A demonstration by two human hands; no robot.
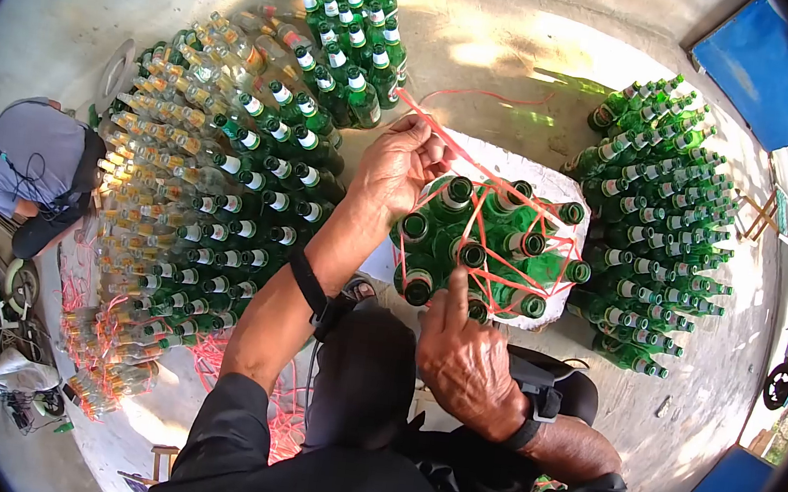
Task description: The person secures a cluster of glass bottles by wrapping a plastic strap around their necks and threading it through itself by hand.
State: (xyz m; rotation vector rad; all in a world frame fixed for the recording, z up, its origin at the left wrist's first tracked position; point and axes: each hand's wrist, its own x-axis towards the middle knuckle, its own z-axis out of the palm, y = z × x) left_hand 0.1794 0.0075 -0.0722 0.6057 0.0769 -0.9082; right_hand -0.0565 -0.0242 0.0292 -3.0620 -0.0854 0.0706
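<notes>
A bundle of green glass bottles (537, 267) stands upright in front of me on a white board (562, 183). Pinkish-red plastic string (467, 157) zigzags between the bottle necks and round the outside of the group. At the bundle's upper left, my left hand (398, 169) pinches a length of this string, which runs taut over the top towards the right-hand bottles. My right hand (470, 366) is at the near side, index finger stretched out against a middle bottle neck, with the other fingers partly curled. Nothing shows in its grasp.
Many green bottles (272, 203) and clear bottles (168, 142) stand on the left, more green bottles (655, 217) on the right. Loose red string (287, 418) lies on the floor. Another person (39, 162) crouches at far left, near a bicycle (18, 300). A blue panel (769, 70) stands upper right.
</notes>
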